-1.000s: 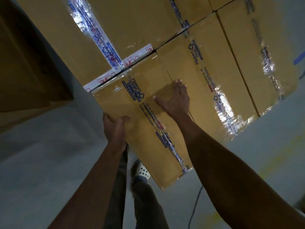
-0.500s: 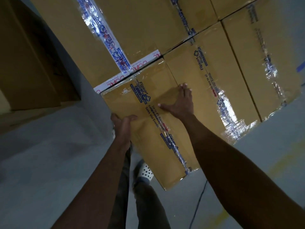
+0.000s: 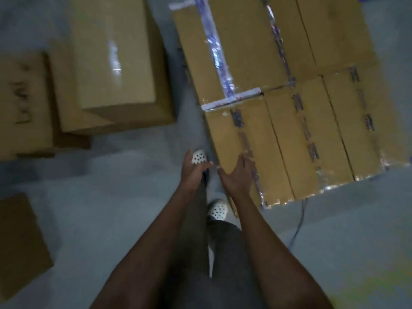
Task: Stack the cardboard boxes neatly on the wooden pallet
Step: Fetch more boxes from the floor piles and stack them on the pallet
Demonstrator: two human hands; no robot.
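Right hand [image 3: 236, 175] lies open, fingertips seemingly on the near-left box [image 3: 267, 152] at its left edge, probably squaring it against its neighbours [image 3: 312, 134]. Left hand [image 3: 192, 170] hangs open, empty. Pallet hidden beneath; loose boxes [image 3: 111, 63] wait far left.

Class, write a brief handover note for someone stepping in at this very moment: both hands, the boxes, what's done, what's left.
Left hand: open, empty, beside the stack.
Right hand: open, at the side edge of the near-left box; contact unclear.
Done: a tidy layer of boxes, taped and set edge to edge; pallet not visible.
Left: loose boxes sit on the floor to the left; probably fetch and stack them next.
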